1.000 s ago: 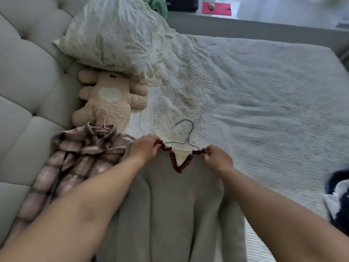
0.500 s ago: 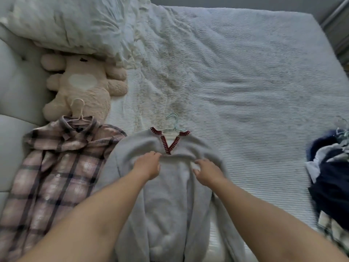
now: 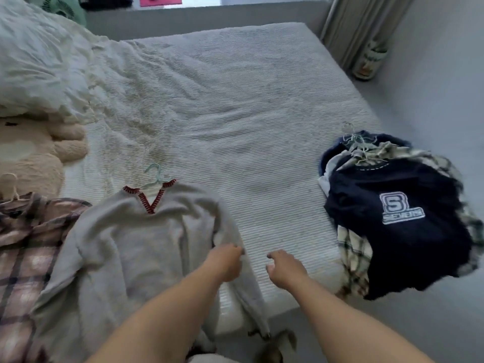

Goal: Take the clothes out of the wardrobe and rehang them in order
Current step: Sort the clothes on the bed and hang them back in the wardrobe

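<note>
A grey sweater (image 3: 146, 247) with a red-stitched V-neck lies flat on the bed (image 3: 235, 113), on a pale blue hanger (image 3: 155, 174). My left hand (image 3: 225, 261) touches the edge of its right sleeve with loosely curled fingers. My right hand (image 3: 285, 268) hovers over bare bedding just right of the sweater, fingers loosely curled and holding nothing. A pink plaid shirt (image 3: 23, 244) on a hanger lies left of the sweater. At the bed's right edge sits a pile of clothes (image 3: 398, 226) topped by a navy shirt with a white logo, with several hangers (image 3: 358, 146) sticking out.
A beige plush toy (image 3: 31, 158) and a crumpled white duvet (image 3: 39, 69) fill the left of the bed. A curtain (image 3: 361, 27) and a patterned container (image 3: 369, 61) stand on the floor at the far right. The bed's near edge runs just under my forearms.
Both hands left the sweater's collar, slid down its chest, then moved right to its sleeve edge and the bare bedding. My view swung right, bringing the clothes pile into sight.
</note>
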